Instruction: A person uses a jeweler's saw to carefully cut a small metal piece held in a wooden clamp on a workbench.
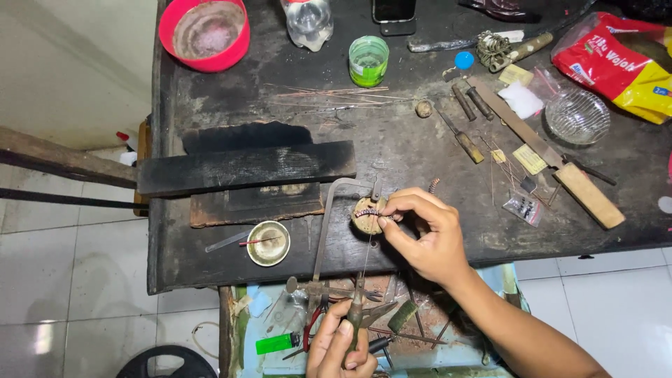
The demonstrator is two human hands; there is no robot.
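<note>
While the right hand (427,238) pinches a small coiled piece (369,213) at the dark surface (392,140) edge, the left hand (341,346) fingers wrap tight around the saw (334,231) handle below.

Left hand (341,348) running off bottom edge, wrapping around saw handle (356,316). Right hand (423,234) fingertips covering small coiled piece (369,213); detail too small. Phone (394,14), bottle (308,21) being cropped by top edge.

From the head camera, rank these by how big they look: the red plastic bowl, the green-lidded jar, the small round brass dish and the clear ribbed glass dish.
1. Red plastic bowl, clearly largest.
2. Clear ribbed glass dish.
3. Small round brass dish and green-lidded jar look about alike; I won't rank them.
</note>
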